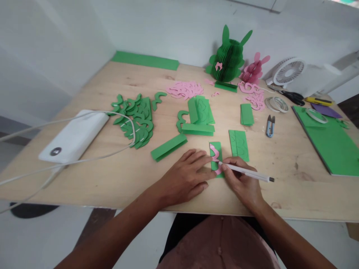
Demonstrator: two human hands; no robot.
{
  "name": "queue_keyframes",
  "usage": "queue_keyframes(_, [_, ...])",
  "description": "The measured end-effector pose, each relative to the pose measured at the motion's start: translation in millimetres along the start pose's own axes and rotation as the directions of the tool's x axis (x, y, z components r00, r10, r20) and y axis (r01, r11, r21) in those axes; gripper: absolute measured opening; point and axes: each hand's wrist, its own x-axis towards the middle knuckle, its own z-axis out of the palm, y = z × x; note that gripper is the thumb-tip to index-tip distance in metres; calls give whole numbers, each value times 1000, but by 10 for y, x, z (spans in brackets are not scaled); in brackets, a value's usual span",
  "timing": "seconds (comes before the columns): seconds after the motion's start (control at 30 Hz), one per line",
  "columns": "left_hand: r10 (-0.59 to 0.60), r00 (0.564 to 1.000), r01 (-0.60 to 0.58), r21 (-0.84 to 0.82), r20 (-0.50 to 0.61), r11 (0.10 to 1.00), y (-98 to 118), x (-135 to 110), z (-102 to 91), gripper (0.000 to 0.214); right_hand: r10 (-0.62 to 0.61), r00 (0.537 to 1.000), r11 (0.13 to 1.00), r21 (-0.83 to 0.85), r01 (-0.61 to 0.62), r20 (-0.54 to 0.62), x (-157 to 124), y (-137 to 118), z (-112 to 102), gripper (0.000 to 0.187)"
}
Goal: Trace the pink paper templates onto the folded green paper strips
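A folded green paper strip (218, 150) lies near the front edge of the wooden table (117, 175). On top of it sits a pink curved template (214, 152). My left hand (185, 177) lies flat beside the strip, with its fingertips pressing the pink template down. My right hand (241, 183) grips a white pen (246, 172), whose tip touches the template's edge on the green strip. Another folded green strip with drawn curves (238, 145) lies just to the right.
Piles of green cut shapes (137, 117) and pink cut shapes (185, 89), folded green strips (168, 147), thread snips (270, 125), tape rolls (277, 104), scissors (293, 97), a green mat (329, 140), a white power bank (74, 135) with cables, a fan (288, 71), and green (228, 56) and pink paper figures (254, 71).
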Motion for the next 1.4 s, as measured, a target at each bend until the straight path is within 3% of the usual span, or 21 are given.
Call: queue_keyframes(1.4, [-6,1000,6,13,11,1000,13,3,-27,36,-76,997,990,-119,72,-29,-34,-26,-19,8])
